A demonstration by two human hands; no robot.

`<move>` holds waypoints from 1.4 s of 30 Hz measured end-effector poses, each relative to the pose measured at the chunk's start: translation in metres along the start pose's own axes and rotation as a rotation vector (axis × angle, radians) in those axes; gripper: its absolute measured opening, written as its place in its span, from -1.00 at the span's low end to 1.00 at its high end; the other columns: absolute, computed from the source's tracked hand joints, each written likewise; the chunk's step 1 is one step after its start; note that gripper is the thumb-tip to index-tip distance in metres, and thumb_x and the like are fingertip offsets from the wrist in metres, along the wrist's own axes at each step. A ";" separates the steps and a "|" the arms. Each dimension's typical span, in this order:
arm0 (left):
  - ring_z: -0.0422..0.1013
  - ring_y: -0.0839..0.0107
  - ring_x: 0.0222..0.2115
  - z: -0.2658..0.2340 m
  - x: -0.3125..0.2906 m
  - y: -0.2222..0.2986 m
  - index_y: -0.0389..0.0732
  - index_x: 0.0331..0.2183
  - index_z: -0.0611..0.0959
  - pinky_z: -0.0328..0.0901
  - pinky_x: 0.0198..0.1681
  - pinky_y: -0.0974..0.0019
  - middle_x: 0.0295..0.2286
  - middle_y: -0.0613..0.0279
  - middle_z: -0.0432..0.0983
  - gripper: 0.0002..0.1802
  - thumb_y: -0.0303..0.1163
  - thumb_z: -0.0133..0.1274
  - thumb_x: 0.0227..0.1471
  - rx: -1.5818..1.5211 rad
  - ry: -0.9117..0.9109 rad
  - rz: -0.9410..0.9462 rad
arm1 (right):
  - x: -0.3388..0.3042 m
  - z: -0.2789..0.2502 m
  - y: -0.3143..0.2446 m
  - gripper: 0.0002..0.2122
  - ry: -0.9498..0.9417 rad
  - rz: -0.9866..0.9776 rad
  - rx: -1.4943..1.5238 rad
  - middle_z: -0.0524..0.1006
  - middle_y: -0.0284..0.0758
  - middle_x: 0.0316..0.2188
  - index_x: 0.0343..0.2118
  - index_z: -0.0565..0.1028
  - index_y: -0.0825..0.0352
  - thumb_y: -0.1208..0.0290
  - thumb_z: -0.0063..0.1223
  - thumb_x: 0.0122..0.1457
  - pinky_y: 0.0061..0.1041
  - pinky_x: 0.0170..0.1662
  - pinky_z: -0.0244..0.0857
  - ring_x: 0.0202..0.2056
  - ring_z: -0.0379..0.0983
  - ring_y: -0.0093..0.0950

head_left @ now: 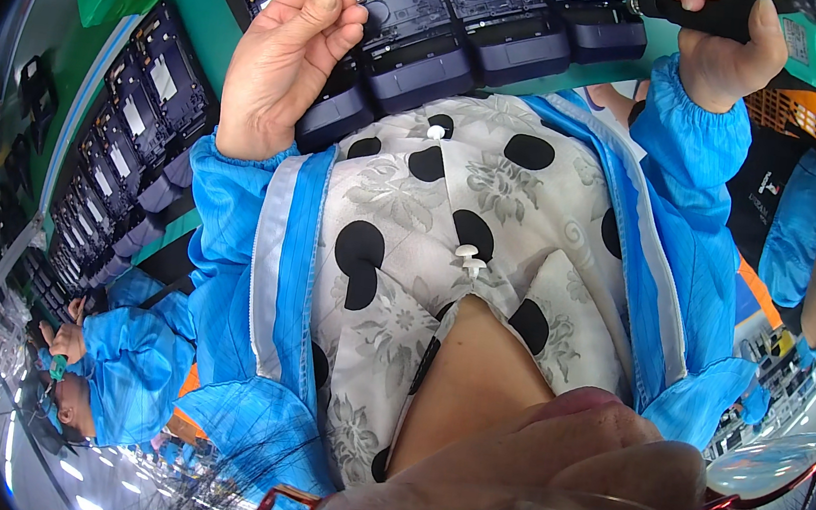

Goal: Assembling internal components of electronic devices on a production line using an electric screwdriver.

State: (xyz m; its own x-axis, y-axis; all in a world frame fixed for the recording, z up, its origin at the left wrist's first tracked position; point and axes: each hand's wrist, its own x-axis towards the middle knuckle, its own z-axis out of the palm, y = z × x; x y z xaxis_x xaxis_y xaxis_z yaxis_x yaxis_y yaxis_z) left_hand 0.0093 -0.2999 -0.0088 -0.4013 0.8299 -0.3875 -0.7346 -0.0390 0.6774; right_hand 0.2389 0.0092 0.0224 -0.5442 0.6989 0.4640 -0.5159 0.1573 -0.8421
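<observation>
Apparently midway through screw work, a person in a blue jacket [235, 185] grips a black driver [666, 7] in the right hand [738, 56], its tip near the rightmost of the dark housings [521, 56] lined up between the two hands. The left hand [284, 65] hangs by the row's left end, thumb and fingertips drawn together; whether they pinch a small part cannot be told. Inner boards [491, 8] lie exposed, so the job looks unfinished; seated screws are too small to count. Left of the left hand, a second row [162, 76] also lies open, with green bench surface [198, 4] between the rows and a pale rail [95, 83] beyond. An orange basket [796, 116] sits just below the right hand, seemingly limiting room there.
</observation>
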 end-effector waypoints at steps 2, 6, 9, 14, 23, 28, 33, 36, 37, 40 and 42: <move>0.53 0.38 -0.21 0.000 -0.001 0.000 -0.27 -0.12 0.64 0.54 -0.11 0.40 -0.22 0.16 0.58 -0.78 -0.37 0.17 0.25 -0.007 0.018 -0.001 | 0.000 0.003 -0.001 -0.65 0.006 -0.005 -0.008 0.47 -0.28 -0.50 -0.12 0.44 0.35 0.11 0.04 0.33 -0.41 -0.42 0.39 -0.57 0.41 -0.45; 0.53 0.38 -0.21 -0.002 0.001 0.000 -0.27 -0.11 0.64 0.55 -0.13 0.41 -0.21 0.15 0.59 -0.78 -0.36 0.16 0.25 -0.022 0.001 -0.007 | 0.001 0.004 -0.004 -0.65 -0.036 -0.003 -0.031 0.47 -0.29 -0.50 -0.13 0.44 0.35 0.10 0.04 0.32 -0.41 -0.41 0.39 -0.57 0.41 -0.46; 0.62 0.38 -0.28 0.000 0.001 -0.001 -0.30 -0.13 0.67 0.57 -0.18 0.38 -0.28 0.15 0.65 -0.74 -0.30 0.16 0.26 -0.056 0.001 -0.010 | 0.002 0.000 -0.003 -0.66 -0.061 0.020 -0.005 0.47 -0.29 -0.50 -0.15 0.43 0.35 0.11 0.04 0.32 -0.43 -0.42 0.39 -0.57 0.41 -0.46; 0.41 0.47 -0.34 0.018 -0.003 0.001 -0.25 -0.18 0.58 0.42 -0.27 0.47 -0.35 0.29 0.47 -0.67 -0.14 0.05 0.34 -0.038 -0.009 -0.067 | 0.009 0.005 -0.006 -0.68 -0.166 0.037 0.017 0.46 -0.30 -0.51 -0.18 0.42 0.33 0.11 0.04 0.32 -0.45 -0.41 0.38 -0.58 0.41 -0.49; 0.20 0.55 -0.49 0.040 -0.003 -0.008 -0.24 -0.20 0.57 0.16 -0.44 0.46 -0.48 0.41 0.31 -0.58 -0.02 -0.02 0.36 -0.044 -0.052 -0.158 | 0.044 -0.019 -0.035 -0.32 -0.461 0.314 0.486 0.42 -0.29 -0.39 0.03 0.53 0.27 -0.23 -0.07 0.03 -0.24 -0.15 0.21 -0.35 0.40 -0.40; 0.14 0.59 -0.53 0.048 0.001 -0.014 -0.24 -0.23 0.58 0.11 -0.47 0.49 -0.53 0.44 0.24 -0.52 0.04 0.00 0.32 0.020 -0.117 -0.132 | 0.043 0.070 -0.036 -0.34 -0.451 0.114 0.530 0.43 -0.30 -0.40 0.02 0.52 0.28 -0.21 -0.06 0.05 -0.26 -0.17 0.23 -0.37 0.40 -0.41; 0.11 0.51 -0.55 0.054 -0.001 -0.009 -0.27 -0.19 0.58 0.11 -0.47 0.43 -0.53 0.37 0.24 -0.66 -0.17 -0.06 0.40 -0.234 -0.188 -0.201 | 0.037 0.105 -0.028 -0.37 -0.399 0.041 0.503 0.43 -0.30 -0.40 0.01 0.51 0.28 -0.20 -0.06 0.08 -0.28 -0.19 0.24 -0.39 0.40 -0.42; 0.01 0.54 -0.59 0.059 -0.003 -0.010 -0.25 -0.27 0.57 -0.01 -0.51 0.43 -0.60 0.42 0.12 -0.63 -0.12 -0.04 0.39 -0.158 -0.128 -0.173 | 0.037 0.114 -0.028 -0.38 -0.386 0.025 0.493 0.43 -0.31 -0.41 0.00 0.50 0.28 -0.19 -0.06 0.09 -0.29 -0.21 0.25 -0.40 0.40 -0.42; 0.01 0.54 -0.59 0.058 -0.003 -0.010 -0.25 -0.27 0.57 -0.01 -0.52 0.43 -0.61 0.43 0.12 -0.63 -0.11 -0.05 0.39 -0.143 -0.154 -0.156 | 0.037 0.116 -0.028 -0.39 -0.383 0.020 0.488 0.43 -0.31 -0.41 0.00 0.50 0.28 -0.18 -0.06 0.10 -0.29 -0.21 0.25 -0.41 0.40 -0.43; -0.01 0.55 -0.61 0.057 -0.004 -0.011 -0.24 -0.28 0.58 -0.04 -0.52 0.42 -0.63 0.44 0.10 -0.61 -0.09 -0.06 0.39 -0.124 -0.164 -0.129 | 0.037 0.120 -0.024 -0.40 -0.376 0.012 0.488 0.43 -0.31 -0.42 -0.01 0.49 0.28 -0.17 -0.06 0.11 -0.30 -0.22 0.26 -0.42 0.40 -0.43; -0.02 0.55 -0.61 0.057 -0.003 -0.012 -0.23 -0.29 0.58 -0.05 -0.52 0.43 -0.63 0.45 0.09 -0.61 -0.09 -0.07 0.40 -0.122 -0.179 -0.126 | 0.039 0.121 -0.024 -0.41 -0.370 0.009 0.482 0.43 -0.31 -0.42 -0.01 0.49 0.28 -0.17 -0.05 0.12 -0.31 -0.23 0.26 -0.42 0.40 -0.43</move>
State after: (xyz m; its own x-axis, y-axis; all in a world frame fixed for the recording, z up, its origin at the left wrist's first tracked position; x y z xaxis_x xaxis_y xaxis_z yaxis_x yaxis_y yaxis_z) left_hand 0.0502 -0.2707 0.0203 -0.2070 0.9172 -0.3403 -0.8378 0.0135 0.5459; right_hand 0.1501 -0.0523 0.0942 -0.6994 0.3962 0.5949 -0.7045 -0.2416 -0.6674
